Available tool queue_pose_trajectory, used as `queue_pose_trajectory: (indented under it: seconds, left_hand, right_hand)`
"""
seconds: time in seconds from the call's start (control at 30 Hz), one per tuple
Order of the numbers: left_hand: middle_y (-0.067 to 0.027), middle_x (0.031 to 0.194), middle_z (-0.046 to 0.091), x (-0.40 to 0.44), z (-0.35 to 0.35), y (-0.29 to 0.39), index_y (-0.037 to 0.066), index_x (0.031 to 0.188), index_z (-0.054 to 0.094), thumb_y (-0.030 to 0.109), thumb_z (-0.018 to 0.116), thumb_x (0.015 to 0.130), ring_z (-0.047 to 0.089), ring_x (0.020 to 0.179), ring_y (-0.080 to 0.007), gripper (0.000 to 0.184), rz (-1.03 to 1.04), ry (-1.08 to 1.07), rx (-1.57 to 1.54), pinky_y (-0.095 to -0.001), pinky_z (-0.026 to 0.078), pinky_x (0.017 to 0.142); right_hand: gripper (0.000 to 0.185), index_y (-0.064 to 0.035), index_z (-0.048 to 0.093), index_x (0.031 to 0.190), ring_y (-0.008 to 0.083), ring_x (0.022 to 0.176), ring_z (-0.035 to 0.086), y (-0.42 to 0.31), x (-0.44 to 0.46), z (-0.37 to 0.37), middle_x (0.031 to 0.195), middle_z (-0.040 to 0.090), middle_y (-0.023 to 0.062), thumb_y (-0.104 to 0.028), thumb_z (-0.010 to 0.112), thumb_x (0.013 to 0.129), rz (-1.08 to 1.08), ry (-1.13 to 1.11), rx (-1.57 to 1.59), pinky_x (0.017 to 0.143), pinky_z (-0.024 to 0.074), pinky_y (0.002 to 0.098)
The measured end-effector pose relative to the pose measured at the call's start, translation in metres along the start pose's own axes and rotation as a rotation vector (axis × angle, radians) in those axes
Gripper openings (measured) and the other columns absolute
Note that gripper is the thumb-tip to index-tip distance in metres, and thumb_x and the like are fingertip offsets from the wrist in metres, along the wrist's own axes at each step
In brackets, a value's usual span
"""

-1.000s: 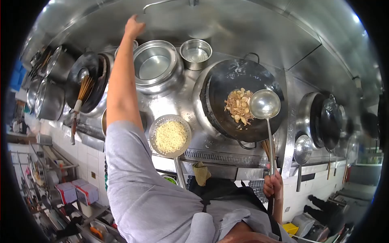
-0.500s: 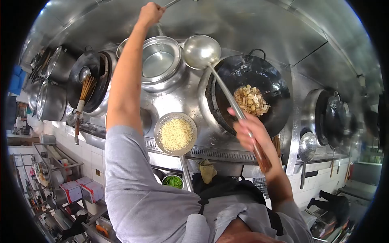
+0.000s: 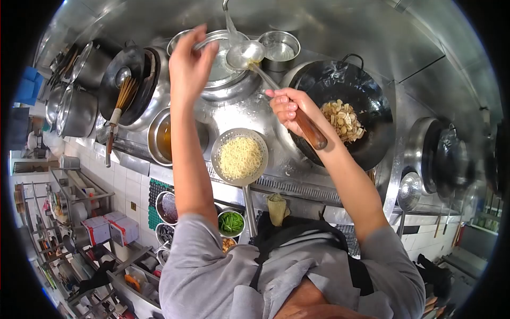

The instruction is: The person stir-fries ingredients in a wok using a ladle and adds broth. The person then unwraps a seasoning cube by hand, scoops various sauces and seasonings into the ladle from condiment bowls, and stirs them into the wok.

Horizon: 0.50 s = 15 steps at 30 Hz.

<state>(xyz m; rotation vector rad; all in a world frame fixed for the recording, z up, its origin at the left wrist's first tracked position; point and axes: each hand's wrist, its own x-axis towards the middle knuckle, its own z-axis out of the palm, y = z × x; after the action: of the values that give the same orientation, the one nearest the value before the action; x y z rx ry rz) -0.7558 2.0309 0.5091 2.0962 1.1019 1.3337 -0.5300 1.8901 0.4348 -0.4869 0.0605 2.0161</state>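
Head view: carried ladle (image 3: 245, 56) from beside the wok (image 3: 329, 80) to above the large steel pot (image 3: 228, 95), and so brought its bowl to the water (image 3: 231, 27) falling from the spout (image 3: 226, 6), away from the pale sliced pieces (image 3: 342, 121) heaped in the wok. Kept fingers of right hand (image 3: 288, 106) curled closed around the ladle's handle. Drew left hand (image 3: 190, 63) back from the spout to near the pot's rim, fingers loosely parted, holding nothing visible. Left noodles (image 3: 240, 158) in the perforated strainer (image 3: 264, 154) at the front of the counter (image 3: 234, 114)
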Motion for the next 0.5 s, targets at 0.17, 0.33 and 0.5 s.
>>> queue_pose_trajectory:
  seconds: [0.17, 0.33, 0.5]
  left_hand:
    - [-0.004, 0.105, 0.067, -0.143, -0.043, 0.02, 0.0, 0.128, 0.065, 0.009, 0.073, 0.091, 0.056, 0.073, -0.0086, 0.04, -0.336, -0.162, -0.19, -0.0252, 0.049, 0.068]
    - [-0.0103, 0.11, 0.069, -0.254, -0.06, 0.018, 0.0, 0.13, 0.064, 0.003, 0.072, 0.09, 0.061, 0.077, -0.0116, 0.042, -0.544, -0.293, -0.191, -0.0272, 0.052, 0.073]
    - [-0.0064, 0.112, 0.069, -0.314, -0.054, 0.028, 0.0, 0.13, 0.064, 0.004, 0.073, 0.091, 0.062, 0.081, -0.0102, 0.041, -0.73, -0.407, -0.245, -0.0273, 0.052, 0.076]
  right_hand:
    - [0.021, 0.0055, 0.046, 0.117, 0.0029, 0.052, 0.046, 0.002, 0.018, -0.009, 0.074, 0.048, -0.0009, -0.006, 0.052, 0.1, 0.017, -0.043, 0.053, 0.042, 0.0428, 0.0194]
    - [0.023, 0.0044, 0.045, 0.119, 0.0042, 0.052, 0.047, 0.007, 0.022, -0.004, 0.073, 0.048, -0.0005, -0.005, 0.052, 0.099, 0.036, -0.043, 0.001, 0.042, 0.043, 0.0203]
    - [0.023, 0.004, 0.044, 0.119, 0.0043, 0.052, 0.047, 0.009, 0.025, -0.001, 0.073, 0.048, -0.0007, -0.004, 0.052, 0.099, 0.056, -0.07, 0.036, 0.042, 0.0424, 0.0208]
